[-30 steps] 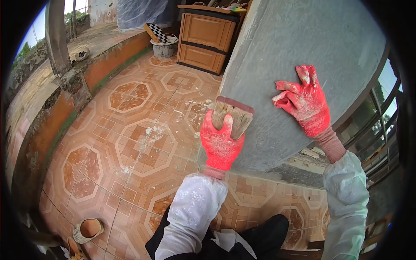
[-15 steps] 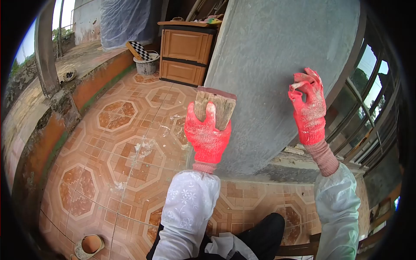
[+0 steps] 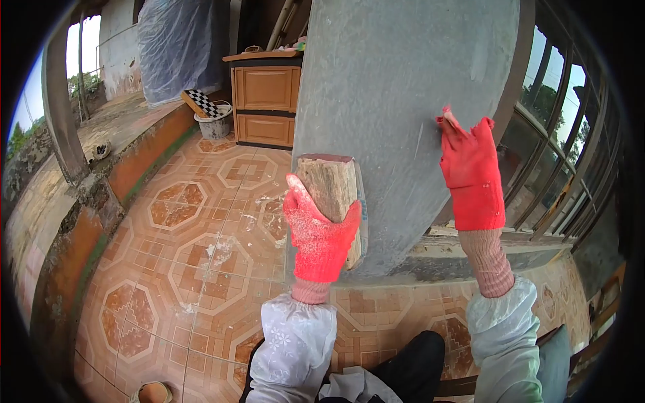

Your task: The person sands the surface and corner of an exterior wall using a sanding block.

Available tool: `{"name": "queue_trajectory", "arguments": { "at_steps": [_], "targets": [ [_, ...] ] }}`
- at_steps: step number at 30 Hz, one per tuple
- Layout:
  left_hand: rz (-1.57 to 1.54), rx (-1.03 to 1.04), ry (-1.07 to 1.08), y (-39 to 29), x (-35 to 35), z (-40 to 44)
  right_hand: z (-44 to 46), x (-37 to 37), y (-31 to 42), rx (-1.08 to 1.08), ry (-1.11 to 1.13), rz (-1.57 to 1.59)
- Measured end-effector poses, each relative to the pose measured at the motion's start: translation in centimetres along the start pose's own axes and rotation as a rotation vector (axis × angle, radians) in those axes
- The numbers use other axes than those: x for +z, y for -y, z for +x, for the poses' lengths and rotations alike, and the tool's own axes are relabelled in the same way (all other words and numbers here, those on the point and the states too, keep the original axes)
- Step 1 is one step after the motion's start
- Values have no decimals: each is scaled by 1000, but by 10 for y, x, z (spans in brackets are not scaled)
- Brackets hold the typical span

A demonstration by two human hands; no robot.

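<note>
My left hand (image 3: 319, 235), in a dusty red glove, is wrapped round a worn wooden sanding block (image 3: 328, 185). Dark red abrasive shows along the block's far edge, and a strip with bluish marks runs down its right side. The block is at the lower left part of a grey plastered wall panel (image 3: 390, 101); whether it touches the surface I cannot tell. Further right, my right hand (image 3: 472, 171), gloved in red with ragged fingertips, is raised at the panel with its fingers apart. Its palm side is hidden, and contact with the panel is unclear.
Windows with frames (image 3: 557, 141) stand on the right. A wooden cabinet (image 3: 265, 87) and a bucket (image 3: 215, 124) holding a checkered board (image 3: 201, 102) are at the back left. Patterned floor tiles (image 3: 222, 235) lie below, with a low orange ledge (image 3: 144, 161) alongside and a shoe (image 3: 153, 391) near me.
The block in my left hand has tilted, showing more of its right side, and sits lower in view. My right hand has turned from curled fingers to show its back. The view has shifted right.
</note>
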State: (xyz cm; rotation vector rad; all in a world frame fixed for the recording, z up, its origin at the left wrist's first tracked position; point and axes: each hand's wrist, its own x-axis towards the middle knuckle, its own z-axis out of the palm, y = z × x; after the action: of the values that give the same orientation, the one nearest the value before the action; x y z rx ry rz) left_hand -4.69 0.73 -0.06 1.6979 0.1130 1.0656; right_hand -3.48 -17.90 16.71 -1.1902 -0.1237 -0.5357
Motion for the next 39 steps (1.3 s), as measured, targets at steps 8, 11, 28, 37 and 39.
{"name": "queue_trajectory", "arguments": {
  "at_steps": [8, 11, 28, 37, 39],
  "targets": [
    [334, 342, -330, 11, 11, 64, 44, -45, -6, -302, 37, -335],
    [353, 430, -408, 11, 15, 72, 15, 7, 7, -1017, -209, -881],
    [383, 540, -326, 31, 14, 54, 23, -5, -47, -1050, 486, -1108],
    [320, 373, -171, 116, 28, -33, 19, 1, -38, -1498, 418, -1435],
    [314, 472, -223, 77, 23, 4, 21, -1, -40, -1518, 391, -1427]
  ]
}}
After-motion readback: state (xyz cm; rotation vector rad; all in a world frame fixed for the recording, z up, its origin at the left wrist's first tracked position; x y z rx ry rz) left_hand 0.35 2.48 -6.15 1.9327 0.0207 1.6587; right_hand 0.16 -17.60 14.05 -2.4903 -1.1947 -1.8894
